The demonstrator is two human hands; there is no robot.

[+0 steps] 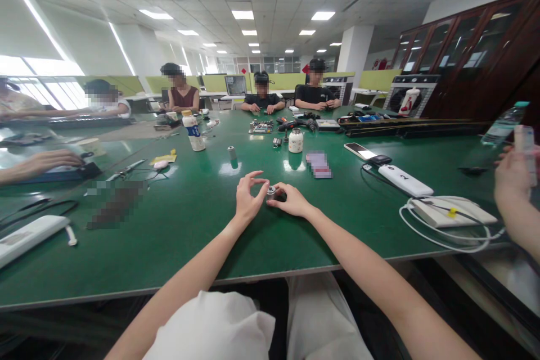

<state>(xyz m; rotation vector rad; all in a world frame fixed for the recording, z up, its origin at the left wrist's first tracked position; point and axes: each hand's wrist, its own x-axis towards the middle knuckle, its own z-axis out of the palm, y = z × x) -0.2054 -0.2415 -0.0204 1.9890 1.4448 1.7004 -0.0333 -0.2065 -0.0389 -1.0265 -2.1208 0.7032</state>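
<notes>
At left, a small grey cylinder (pixel 232 153) stands on the green table (pixel 185 247), beyond and apart from both hands. The left hand (pixel 250 196) has its thumb and a finger narrowed beside the small metal part (pixel 270 193), contact uncertain, while the right hand (pixel 294 201) pinches it, toward the near side; handling appears under way, remaining work undeterminable.

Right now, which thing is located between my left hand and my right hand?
In the head view, a small round metal part is between the left hand and the right hand, whose thumb and fingers hold it.
</notes>
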